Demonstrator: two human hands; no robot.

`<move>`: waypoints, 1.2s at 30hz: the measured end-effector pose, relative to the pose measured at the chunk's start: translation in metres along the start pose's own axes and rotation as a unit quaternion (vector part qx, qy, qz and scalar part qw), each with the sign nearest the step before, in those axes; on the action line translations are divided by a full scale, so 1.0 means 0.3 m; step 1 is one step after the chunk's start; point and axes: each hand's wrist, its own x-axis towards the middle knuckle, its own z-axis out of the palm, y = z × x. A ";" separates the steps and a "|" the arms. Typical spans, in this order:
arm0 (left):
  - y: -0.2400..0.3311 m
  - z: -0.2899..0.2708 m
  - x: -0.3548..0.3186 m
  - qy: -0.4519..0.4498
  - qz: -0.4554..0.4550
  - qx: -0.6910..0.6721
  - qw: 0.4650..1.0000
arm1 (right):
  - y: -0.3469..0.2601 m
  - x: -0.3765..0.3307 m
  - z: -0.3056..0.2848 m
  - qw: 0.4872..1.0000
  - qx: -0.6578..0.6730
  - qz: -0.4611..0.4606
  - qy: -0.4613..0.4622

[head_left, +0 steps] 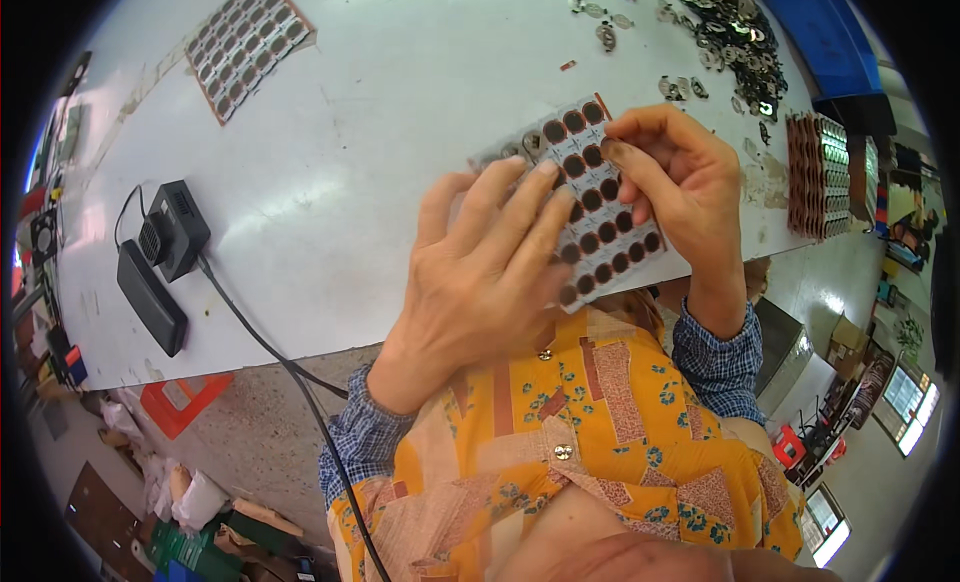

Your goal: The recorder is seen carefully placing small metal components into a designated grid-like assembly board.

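A pale sheet (600,192) carries rows of dark round discs with reddish rims and lies at the table's near edge, partly overhanging it. My left hand (480,257) rests across its left part, fingers stretched out and slightly spread, hiding many discs. Past those fingertips, a few small silvery round metal pieces (522,147) show at the sheet's upper left. At the right edge my right hand (685,177) is closed, thumb and index finger pinched together over the discs. What sits between those two fingertips is too small to make out.
A heap of small shiny metal pieces (735,42) spreads at the back right, near a blue bin (825,37). Stacked sheets (818,177) stand at the right edge. Another disc sheet (248,47) lies back left. A black device (175,230) with a cable (245,322) sits left.
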 end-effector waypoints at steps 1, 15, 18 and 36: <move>0.010 0.001 -0.007 -0.005 -0.007 -0.002 1.000 | -0.003 0.015 0.019 0.999 0.029 -0.010 -0.019; 0.058 -0.004 -0.006 -0.093 -0.034 -0.004 0.995 | 0.013 0.069 0.071 0.981 -0.138 -0.117 -0.073; 0.058 -0.009 -0.006 -0.095 -0.038 -0.012 0.995 | -0.004 0.074 0.071 0.949 -0.224 -0.206 -0.085; 0.061 0.005 -0.006 -0.090 -0.037 -0.021 0.995 | 0.019 0.078 0.073 0.941 -0.249 -0.227 -0.039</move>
